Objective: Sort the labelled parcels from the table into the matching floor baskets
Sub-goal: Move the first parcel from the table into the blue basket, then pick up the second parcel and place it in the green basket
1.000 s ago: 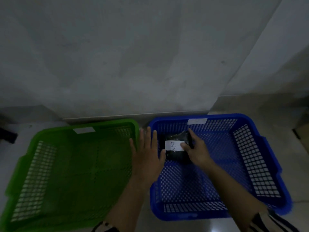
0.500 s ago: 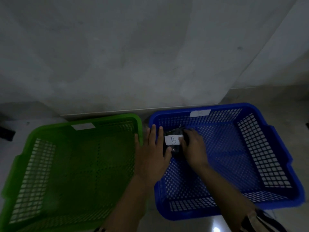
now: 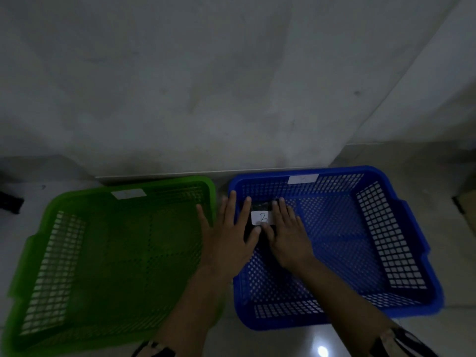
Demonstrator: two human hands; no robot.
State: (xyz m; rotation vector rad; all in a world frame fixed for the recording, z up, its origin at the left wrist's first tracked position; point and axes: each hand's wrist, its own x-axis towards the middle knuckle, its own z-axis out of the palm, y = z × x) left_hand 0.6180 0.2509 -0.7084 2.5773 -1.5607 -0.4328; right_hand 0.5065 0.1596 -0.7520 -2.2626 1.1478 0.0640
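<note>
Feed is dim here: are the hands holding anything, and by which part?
Both hands rest on the black parcel in the blue basket: left hand on its left edge, right hand on its right side. Whether gripped or just pressed, cannot tell.

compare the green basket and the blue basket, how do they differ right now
The green basket sits on the left and looks empty; the blue basket on the right holds a dark parcel with a white label. The left hand and right hand are at the parcel in the blue basket, none in the green. Both are perforated plastic, with a white tag on the far rim.
</note>
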